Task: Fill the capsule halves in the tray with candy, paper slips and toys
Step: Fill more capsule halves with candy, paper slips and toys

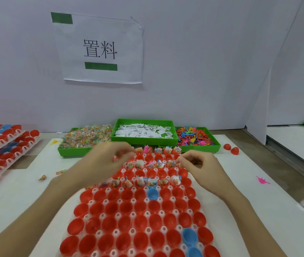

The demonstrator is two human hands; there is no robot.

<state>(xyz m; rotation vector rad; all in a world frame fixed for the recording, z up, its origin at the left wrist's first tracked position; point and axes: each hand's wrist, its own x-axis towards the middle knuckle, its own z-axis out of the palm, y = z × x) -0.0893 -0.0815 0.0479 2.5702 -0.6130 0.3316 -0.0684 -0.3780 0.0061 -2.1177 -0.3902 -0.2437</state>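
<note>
A white tray (91,202) of red and a few blue capsule halves (142,210) lies in front of me. Alternate far rows hold candy packets, paper slips and toys (147,181); the near rows are empty. My left hand (108,158), blurred, hovers over the tray's far left with fingers curled; what it holds is unclear. My right hand (197,164) pinches something small over the far right of the tray. Behind stand three green bins: candy (84,139), paper slips (143,130), coloured toys (193,139).
Stacked trays of red capsule halves (3,145) sit at the left. Two loose candy packets (52,175) lie left of the tray, a pink toy (262,180) at the right, two red halves (230,148) near the toy bin. A white wall with a paper sign (101,49) stands behind.
</note>
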